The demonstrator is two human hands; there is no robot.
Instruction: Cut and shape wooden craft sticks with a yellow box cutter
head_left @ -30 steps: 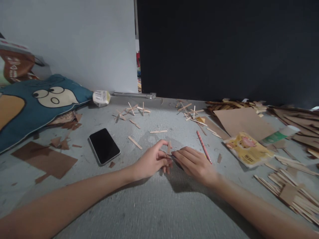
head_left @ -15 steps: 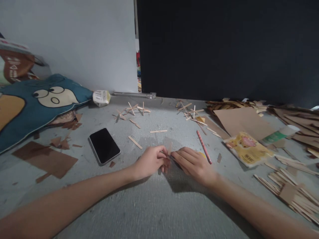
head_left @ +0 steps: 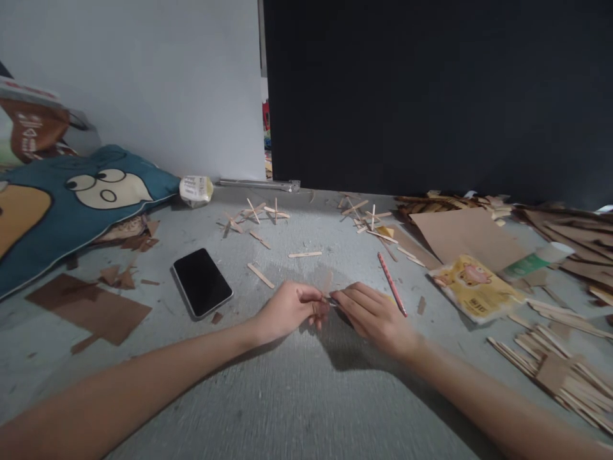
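Observation:
My left hand (head_left: pixel 293 309) is closed in a pinch near the middle of the table, thumb and forefinger at a small thin brownish piece (head_left: pixel 327 280) that stands up between the hands. Close against it, my right hand (head_left: pixel 376 314) has its fingers pressed together, palm down, around something mostly hidden. A small shiny sliver (head_left: pixel 332 301) shows at its fingertips; its kind is unclear. Just beyond the hands lie two wooden craft sticks, one flat ahead (head_left: pixel 305 255) and one slanted (head_left: pixel 261 275). A red patterned pencil-like stick (head_left: pixel 392 284) lies right of my right hand.
Left are a black phone (head_left: pixel 202 282), a cardboard sheet (head_left: pixel 90 309) and a blue cushion (head_left: pixel 100 191). Joined stick shapes (head_left: pixel 258 211) stand at the back. To the right are a yellow packet (head_left: pixel 476 287), a green-and-white tube (head_left: pixel 539 259) and bundled sticks (head_left: pixel 550 367).
The fingertips have shifted slightly against each other, and a shiny sliver now shows between them. My left fingers have curled a little. The table items have stayed put.

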